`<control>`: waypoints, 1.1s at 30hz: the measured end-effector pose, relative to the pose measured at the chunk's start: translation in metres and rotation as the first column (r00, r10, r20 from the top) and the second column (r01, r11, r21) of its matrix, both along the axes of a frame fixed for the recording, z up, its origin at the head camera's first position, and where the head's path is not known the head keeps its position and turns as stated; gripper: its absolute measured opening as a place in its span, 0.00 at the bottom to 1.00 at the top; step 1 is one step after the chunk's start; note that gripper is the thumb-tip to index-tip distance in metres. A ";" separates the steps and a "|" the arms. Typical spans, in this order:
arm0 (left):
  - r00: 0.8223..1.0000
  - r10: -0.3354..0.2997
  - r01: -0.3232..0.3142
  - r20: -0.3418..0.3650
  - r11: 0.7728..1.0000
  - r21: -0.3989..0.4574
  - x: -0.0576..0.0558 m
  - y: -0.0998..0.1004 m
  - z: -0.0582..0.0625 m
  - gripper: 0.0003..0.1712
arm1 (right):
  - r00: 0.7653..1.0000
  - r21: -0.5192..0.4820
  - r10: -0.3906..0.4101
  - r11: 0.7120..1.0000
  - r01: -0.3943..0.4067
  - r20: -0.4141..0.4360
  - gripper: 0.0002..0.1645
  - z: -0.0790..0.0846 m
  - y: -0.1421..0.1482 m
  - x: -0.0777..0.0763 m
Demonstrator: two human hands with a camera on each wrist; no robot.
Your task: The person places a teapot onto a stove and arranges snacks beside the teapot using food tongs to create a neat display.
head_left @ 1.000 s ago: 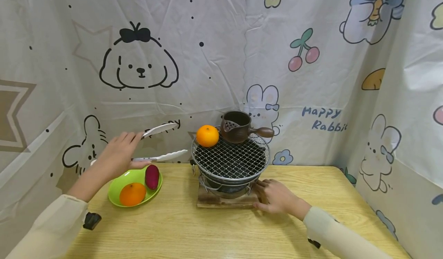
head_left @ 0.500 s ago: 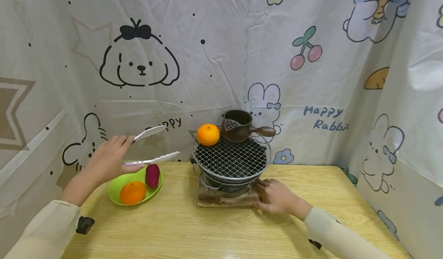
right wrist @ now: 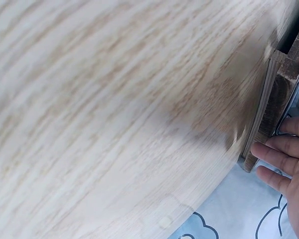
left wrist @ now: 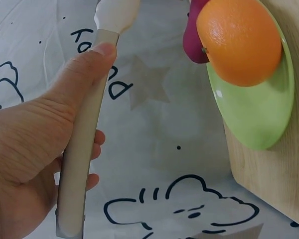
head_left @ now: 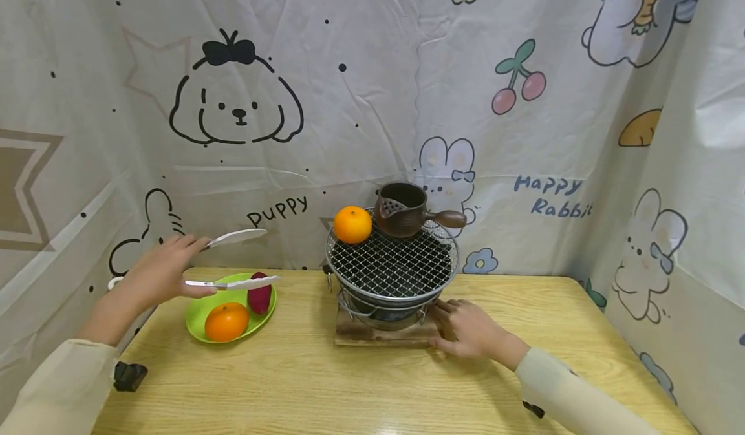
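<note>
My left hand (head_left: 157, 273) grips pale tongs (head_left: 238, 235) by the handle, their arms spread apart with nothing between them. The lower arm passes over a green plate (head_left: 194, 324), overlapping a purple-red sweet potato (head_left: 259, 302) there. Beside it on the plate lies an orange (head_left: 227, 322); the left wrist view shows the thumb pressing along the tongs (left wrist: 84, 149). My right hand (head_left: 474, 331) holds the right end of a wooden board (head_left: 378, 337), thumb at the front corner, fingers toward the back. On that board stands a round grill (head_left: 401, 273) with a wire mesh top.
A second orange (head_left: 352, 225) sits at the mesh's back left edge. Next to it is a brown side-handled teapot (head_left: 401, 220), handle pointing right. A printed cloth (head_left: 349, 144) hangs close behind the light wood table (head_left: 291, 383) and along both sides.
My left hand has moved left and down with the tongs, from near the grill to over the plate. The right hand stays at the board. The view has shifted slightly.
</note>
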State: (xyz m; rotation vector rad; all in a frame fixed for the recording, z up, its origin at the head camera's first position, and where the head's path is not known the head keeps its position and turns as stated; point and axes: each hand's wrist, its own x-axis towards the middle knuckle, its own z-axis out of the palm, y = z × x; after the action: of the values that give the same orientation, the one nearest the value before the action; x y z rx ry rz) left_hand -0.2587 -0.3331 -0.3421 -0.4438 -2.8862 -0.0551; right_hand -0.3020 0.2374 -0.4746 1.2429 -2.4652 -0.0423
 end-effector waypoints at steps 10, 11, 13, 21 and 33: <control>1.000 0.001 0.000 0.024 1.000 -0.026 0.007 -0.007 -0.003 0.59 | 0.999 -0.008 0.021 1.000 -0.022 -0.035 0.38 -0.002 0.001 -0.002; 0.999 0.006 -0.006 0.037 1.000 -0.024 0.008 -0.007 -0.003 0.59 | 0.999 -0.009 0.021 1.000 -0.022 -0.036 0.38 -0.002 0.001 -0.002; 0.998 0.017 -0.016 0.064 1.000 -0.022 0.010 -0.009 -0.004 0.59 | 0.999 -0.012 0.021 1.000 -0.021 -0.035 0.38 -0.002 0.001 -0.001; 0.992 -0.004 0.005 0.122 1.000 -0.009 0.014 -0.017 -0.008 0.56 | 1.000 -0.007 0.016 1.000 -0.017 -0.025 0.38 0.000 0.001 0.000; 0.983 -0.016 0.020 0.182 1.000 -0.020 0.019 -0.024 -0.012 0.56 | 0.999 -0.007 0.018 1.000 -0.018 -0.029 0.38 -0.001 0.001 0.000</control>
State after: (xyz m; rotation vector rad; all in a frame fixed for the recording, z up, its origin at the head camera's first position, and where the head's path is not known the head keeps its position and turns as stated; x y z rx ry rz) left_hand -0.2398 -0.3575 -0.3542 -0.4925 -3.0652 -0.0704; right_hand -0.3022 0.2386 -0.4760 1.2528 -2.4268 -0.0456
